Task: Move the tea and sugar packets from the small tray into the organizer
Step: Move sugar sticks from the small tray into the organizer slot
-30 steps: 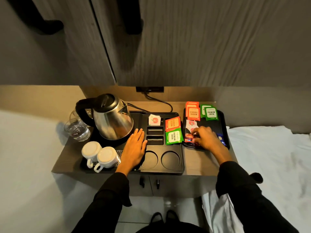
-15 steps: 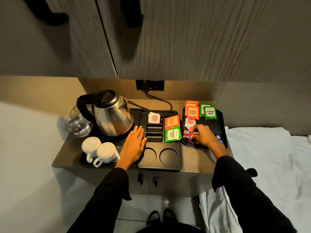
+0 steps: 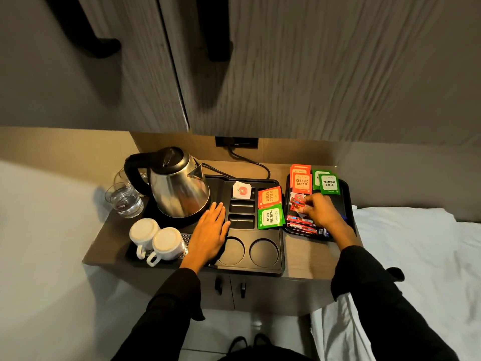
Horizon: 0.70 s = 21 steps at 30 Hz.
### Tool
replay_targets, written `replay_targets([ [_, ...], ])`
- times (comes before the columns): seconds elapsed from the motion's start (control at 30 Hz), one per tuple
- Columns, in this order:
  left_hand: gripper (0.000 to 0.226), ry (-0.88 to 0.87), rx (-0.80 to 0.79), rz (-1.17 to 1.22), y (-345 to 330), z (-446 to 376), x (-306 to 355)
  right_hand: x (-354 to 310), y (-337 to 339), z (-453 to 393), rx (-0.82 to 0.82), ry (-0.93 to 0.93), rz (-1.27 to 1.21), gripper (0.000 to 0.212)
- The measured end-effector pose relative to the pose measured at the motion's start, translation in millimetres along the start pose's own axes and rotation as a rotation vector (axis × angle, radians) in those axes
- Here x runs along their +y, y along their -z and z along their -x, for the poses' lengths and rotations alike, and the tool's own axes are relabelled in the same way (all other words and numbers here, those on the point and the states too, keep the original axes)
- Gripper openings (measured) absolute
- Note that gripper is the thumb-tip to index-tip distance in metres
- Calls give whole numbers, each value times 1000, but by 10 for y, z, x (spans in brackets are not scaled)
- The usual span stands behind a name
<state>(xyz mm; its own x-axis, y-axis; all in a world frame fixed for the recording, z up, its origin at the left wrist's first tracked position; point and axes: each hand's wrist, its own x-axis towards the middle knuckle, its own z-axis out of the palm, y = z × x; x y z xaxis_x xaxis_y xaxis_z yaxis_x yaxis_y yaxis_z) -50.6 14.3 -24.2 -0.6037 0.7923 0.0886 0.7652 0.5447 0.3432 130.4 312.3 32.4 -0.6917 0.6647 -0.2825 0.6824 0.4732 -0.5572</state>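
A small black tray (image 3: 346,199) at the right holds orange Classic Assam packets (image 3: 301,181), green Premium Green packets (image 3: 329,184) and several thin red sugar sachets (image 3: 302,226). My right hand (image 3: 321,213) rests in this tray, fingertips pinching red sachets (image 3: 298,204) near its left side. The black organizer (image 3: 268,264) beside it carries one orange tea packet (image 3: 269,196), one green tea packet (image 3: 270,217) and a white packet (image 3: 241,190) in its slots. My left hand (image 3: 210,230) lies flat on the organizer, fingers apart.
A steel kettle (image 3: 179,186) stands at the organizer's back left, its cord running to a wall socket (image 3: 236,142). Two upturned white cups (image 3: 156,239) sit at the front left, and water glasses (image 3: 125,199) at the far left. White bedding (image 3: 421,246) borders the right.
My right hand has shifted slightly toward the tray's left side and closed its fingertips on red sachets. The left hand has stayed flat on the organizer.
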Motion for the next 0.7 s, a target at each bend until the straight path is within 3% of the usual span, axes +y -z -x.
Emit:
replay_targets([
  [0.13,57,1,-6,-3,-10,-5,17,-462,48,49,32,110,-71,21],
  [0.27,57,-1,-10,-12,3,-5,9,-982,-140,21,-57,256,-70,28],
  [0.4,57,-3,-19,-13,-10,-3,34,-1228,-487,-34,-85,306,72,31],
  [0.57,57,-4,-7,-14,-1,4,3,-1371,-889,-44,15,458,231,23],
  [0.7,57,8,0,-6,-17,-30,4,-1352,-978,-16,33,464,337,33],
])
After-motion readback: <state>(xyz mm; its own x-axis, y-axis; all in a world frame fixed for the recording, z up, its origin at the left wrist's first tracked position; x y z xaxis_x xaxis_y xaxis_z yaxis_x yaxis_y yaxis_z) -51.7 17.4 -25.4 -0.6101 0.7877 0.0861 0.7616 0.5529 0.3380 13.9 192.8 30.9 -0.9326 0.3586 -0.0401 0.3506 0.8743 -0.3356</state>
